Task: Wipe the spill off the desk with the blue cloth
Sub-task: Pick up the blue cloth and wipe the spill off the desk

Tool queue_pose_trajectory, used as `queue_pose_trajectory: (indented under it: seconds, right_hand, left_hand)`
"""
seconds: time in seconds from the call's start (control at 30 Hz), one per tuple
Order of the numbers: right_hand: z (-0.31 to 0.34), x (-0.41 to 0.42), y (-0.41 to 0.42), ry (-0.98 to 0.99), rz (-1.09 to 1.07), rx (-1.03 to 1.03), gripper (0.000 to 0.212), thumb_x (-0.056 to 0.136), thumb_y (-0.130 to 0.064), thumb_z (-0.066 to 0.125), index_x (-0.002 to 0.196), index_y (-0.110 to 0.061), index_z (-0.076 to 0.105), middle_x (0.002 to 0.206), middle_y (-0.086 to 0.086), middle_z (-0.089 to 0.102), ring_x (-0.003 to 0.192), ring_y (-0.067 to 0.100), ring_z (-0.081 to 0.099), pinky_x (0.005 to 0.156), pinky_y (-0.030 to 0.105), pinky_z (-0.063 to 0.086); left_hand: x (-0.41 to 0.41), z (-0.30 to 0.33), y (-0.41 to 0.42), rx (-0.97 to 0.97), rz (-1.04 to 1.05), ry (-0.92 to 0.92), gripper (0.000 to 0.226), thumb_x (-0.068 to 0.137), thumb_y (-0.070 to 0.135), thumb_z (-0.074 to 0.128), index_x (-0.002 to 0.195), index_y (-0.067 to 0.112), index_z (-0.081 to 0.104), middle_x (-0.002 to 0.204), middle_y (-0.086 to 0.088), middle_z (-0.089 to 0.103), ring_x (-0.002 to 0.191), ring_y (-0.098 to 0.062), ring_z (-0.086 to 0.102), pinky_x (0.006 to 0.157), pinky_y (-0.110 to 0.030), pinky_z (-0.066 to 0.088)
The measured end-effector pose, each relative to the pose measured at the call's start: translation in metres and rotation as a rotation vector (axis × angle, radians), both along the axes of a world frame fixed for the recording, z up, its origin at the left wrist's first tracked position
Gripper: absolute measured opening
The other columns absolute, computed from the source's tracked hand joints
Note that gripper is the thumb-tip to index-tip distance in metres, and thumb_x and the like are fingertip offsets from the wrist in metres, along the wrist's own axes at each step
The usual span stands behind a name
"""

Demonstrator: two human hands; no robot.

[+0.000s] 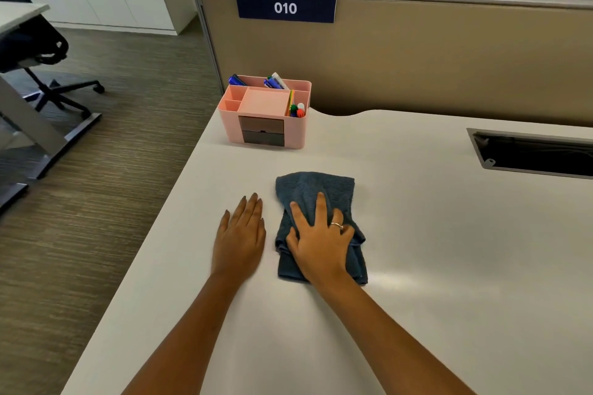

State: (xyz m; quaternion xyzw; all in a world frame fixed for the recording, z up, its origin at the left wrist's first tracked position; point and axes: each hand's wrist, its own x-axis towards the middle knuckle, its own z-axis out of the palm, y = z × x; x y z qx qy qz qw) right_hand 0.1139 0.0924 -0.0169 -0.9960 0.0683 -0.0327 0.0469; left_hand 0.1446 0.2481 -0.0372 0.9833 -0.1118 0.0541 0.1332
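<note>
The blue cloth (316, 192) lies folded and a little bunched on the white desk (449, 234), near the middle. My right hand (319, 242) presses flat on its near half, fingers spread, a ring on one finger. Just left of the cloth, my left hand (240, 236) rests palm down on the bare desk with its fingers together, not touching the cloth. No spill shows on the desk; anything under the cloth is hidden.
A pink desk organiser (266, 112) with pens and two small drawers stands at the back left corner. A cable cutout (532, 154) opens in the desk at the right. A tan partition (417, 54) closes the back. The desk's left edge drops to the floor, where an office chair (41, 74) stands.
</note>
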Motion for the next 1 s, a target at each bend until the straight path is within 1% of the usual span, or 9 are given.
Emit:
queue_pose_trajectory:
  seconds: [0.13,0.23,0.3,0.37,0.5,0.57,0.7,0.8,1.0]
  right_hand:
    - [-0.002,0.002,-0.036,-0.053,-0.054,-0.052,0.05,0.073,-0.04,0.071,0.121,-0.032,0.061,0.134,0.018,0.053,0.097,0.046,0.059,0.067,0.054,0.049]
    - [-0.003,0.009,-0.084,-0.106,-0.212,-0.015,0.04,0.082,-0.035,0.053,0.121,-0.028,0.061,0.132,0.022,0.053,0.094,0.046,0.058,0.067,0.051,0.047]
    - [-0.005,0.019,-0.114,-0.138,-0.297,-0.01,0.046,0.084,-0.036,0.038,0.123,-0.026,0.06,0.131,0.024,0.052,0.094,0.046,0.056,0.069,0.051,0.045]
    - [-0.005,0.032,-0.129,-0.164,-0.356,0.036,0.047,0.085,-0.037,0.045,0.129,-0.023,0.055,0.133,0.025,0.048,0.103,0.049,0.051,0.075,0.055,0.042]
    - [0.004,0.066,-0.113,-0.076,-0.445,0.106,0.07,0.084,-0.057,0.049,0.144,-0.025,0.032,0.144,0.022,0.031,0.123,0.046,0.032,0.095,0.057,0.03]
    - [0.007,0.077,-0.091,-0.071,-0.382,0.096,0.07,0.083,-0.057,0.049,0.143,-0.027,0.031,0.139,0.023,0.035,0.12,0.046,0.036,0.093,0.055,0.033]
    - [0.007,0.068,-0.02,-0.141,-0.085,0.029,0.053,0.077,-0.043,0.055,0.127,-0.026,0.056,0.114,0.02,0.055,0.093,0.041,0.053,0.073,0.048,0.047]
    - [0.004,0.034,0.022,-0.129,0.095,0.028,0.049,0.073,-0.04,0.065,0.121,-0.029,0.06,0.113,0.015,0.06,0.092,0.038,0.058,0.07,0.047,0.051]
    - [-0.002,-0.002,-0.041,-0.198,0.078,-0.032,0.047,0.072,-0.034,0.069,0.117,-0.031,0.061,0.113,0.013,0.06,0.086,0.037,0.057,0.062,0.044,0.05]
  left_hand:
    - [-0.001,0.0,0.0,-0.006,-0.002,0.005,0.058,0.093,0.036,0.01,0.146,0.016,0.025,0.154,0.002,0.025,0.143,-0.014,0.017,0.113,-0.034,0.009]
    - [0.0,-0.001,0.0,-0.031,0.002,0.012,0.058,0.093,0.036,0.011,0.146,0.017,0.024,0.154,0.004,0.023,0.143,-0.011,0.014,0.115,-0.034,0.008]
    - [0.0,-0.001,-0.001,-0.038,0.005,0.014,0.057,0.093,0.035,0.011,0.146,0.017,0.025,0.154,0.005,0.023,0.143,-0.011,0.014,0.115,-0.035,0.009]
    - [0.0,0.0,-0.002,-0.027,0.006,0.015,0.058,0.093,0.035,0.011,0.146,0.018,0.025,0.154,0.005,0.023,0.143,-0.011,0.014,0.115,-0.035,0.009]
    - [0.0,0.0,-0.003,-0.022,0.006,0.013,0.059,0.092,0.035,0.009,0.146,0.018,0.025,0.154,0.005,0.023,0.143,-0.012,0.014,0.115,-0.035,0.009]
    - [0.0,0.001,-0.003,-0.014,0.003,0.006,0.058,0.093,0.034,0.01,0.146,0.017,0.027,0.154,0.004,0.025,0.143,-0.014,0.017,0.114,-0.036,0.011]
    - [0.002,0.002,-0.002,-0.006,-0.002,0.0,0.057,0.093,0.032,0.014,0.143,0.013,0.032,0.151,-0.001,0.032,0.141,-0.017,0.024,0.112,-0.04,0.018]
    - [0.003,-0.001,0.0,-0.008,0.0,0.018,0.057,0.093,0.033,0.011,0.145,0.015,0.029,0.153,0.001,0.028,0.142,-0.014,0.019,0.113,-0.037,0.012]
    - [0.004,0.001,0.003,-0.026,0.005,0.008,0.058,0.093,0.035,0.012,0.145,0.017,0.026,0.153,0.003,0.027,0.142,-0.012,0.019,0.113,-0.034,0.012]
